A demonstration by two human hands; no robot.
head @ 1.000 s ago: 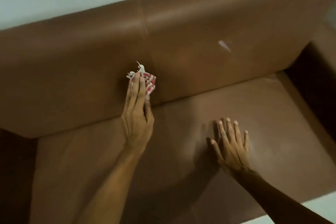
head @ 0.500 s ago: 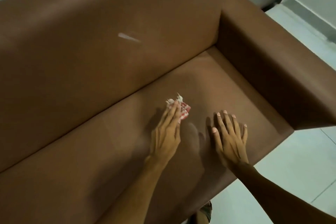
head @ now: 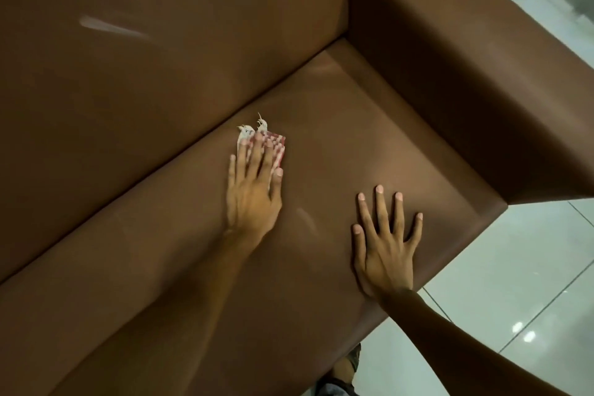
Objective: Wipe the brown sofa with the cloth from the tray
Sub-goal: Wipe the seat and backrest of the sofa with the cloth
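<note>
A brown leather sofa (head: 369, 125) fills most of the view, its backrest at the upper left and its right armrest at the upper right. My left hand (head: 254, 190) lies flat on the seat and presses a folded red-and-white checked cloth (head: 273, 143) under its fingers, close to the crease below the backrest. The cloth's frayed white corner sticks out past the fingertips. My right hand (head: 385, 244) rests flat on the seat near the front edge, fingers spread, holding nothing.
A pale streak (head: 109, 27) marks the backrest at the upper left. The armrest (head: 450, 80) walls the seat on the right. Grey tiled floor (head: 514, 283) lies beyond the seat's front edge, and my knee (head: 344, 370) shows below it.
My left hand has carried the cloth down from the backrest onto the seat and to the right. The view has swung right, bringing the armrest in. My right hand stays planted.
</note>
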